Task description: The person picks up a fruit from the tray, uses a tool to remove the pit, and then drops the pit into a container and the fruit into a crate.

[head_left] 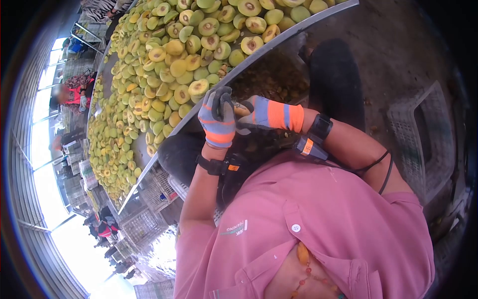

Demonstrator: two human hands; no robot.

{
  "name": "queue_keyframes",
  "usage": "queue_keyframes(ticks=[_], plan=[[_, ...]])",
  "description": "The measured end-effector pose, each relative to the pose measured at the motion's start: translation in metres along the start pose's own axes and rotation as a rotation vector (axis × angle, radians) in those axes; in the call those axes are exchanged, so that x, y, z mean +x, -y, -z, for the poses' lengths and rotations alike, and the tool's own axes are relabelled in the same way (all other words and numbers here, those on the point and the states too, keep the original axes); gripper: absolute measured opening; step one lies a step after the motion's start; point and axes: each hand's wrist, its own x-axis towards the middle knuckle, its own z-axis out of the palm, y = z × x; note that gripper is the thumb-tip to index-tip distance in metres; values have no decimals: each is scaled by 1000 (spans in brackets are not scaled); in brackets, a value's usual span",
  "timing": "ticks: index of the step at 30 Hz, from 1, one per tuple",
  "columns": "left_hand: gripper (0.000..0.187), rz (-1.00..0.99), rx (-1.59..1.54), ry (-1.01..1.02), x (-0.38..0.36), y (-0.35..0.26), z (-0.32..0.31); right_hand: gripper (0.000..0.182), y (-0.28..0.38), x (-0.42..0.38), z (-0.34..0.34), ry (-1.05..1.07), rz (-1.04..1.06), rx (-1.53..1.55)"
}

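Where gloved fingers (pixel 222 102) meet, a fruit piece (pixel 242 110) between both hands.

The right hand (pixel 271 114) was only partly seen: its fingertips lay behind the left hand (pixel 217 119), and the small yellowish piece (pixel 242 110) between the two gloves was mostly covered, too little showing to tell what it was. The tray (pixel 279 40) of halved fruit ran off the frame at twelve o'clock. At nine o'clock a co-worker (pixel 67 94) was blurred, and those at seven o'clock (pixel 102 226) were too small to make out. The crate (pixel 423 134) at three o'clock faded into the dark lens rim.
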Motion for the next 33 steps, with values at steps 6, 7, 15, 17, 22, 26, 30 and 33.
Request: queue_keyframes(ticks=[6, 7, 15, 17, 22, 26, 30, 33], plan=[[21, 200, -70, -12, 4, 2, -10, 34, 15, -6, 5, 31, -68, 82], [21, 150, -38, 28, 6, -1, -8, 35, 20, -9, 6, 44, -86, 111], [23, -106, 51, 148, 5, -1, 12, 29, 11, -10, 3, 94, -123, -81], [24, -5, 12, 118, -3, 3, 8, 27, 7, -8, 0, 54, -46, -98], [25, -53, 45, 150, -2, 5, 7, 22, 11, -7, 6, 74, -155, -103], [27, -257, 168, 257, 12, 0, 23, 22, 4, -7, 13, 219, -9, 10], [29, -300, 172, 280, 15, 4, 23, 23, 20, -13, 7, 123, -20, -11], [26, -271, 148, 211, 8, 14, 13, 24, 17, -11, 4, 72, -41, -54]])
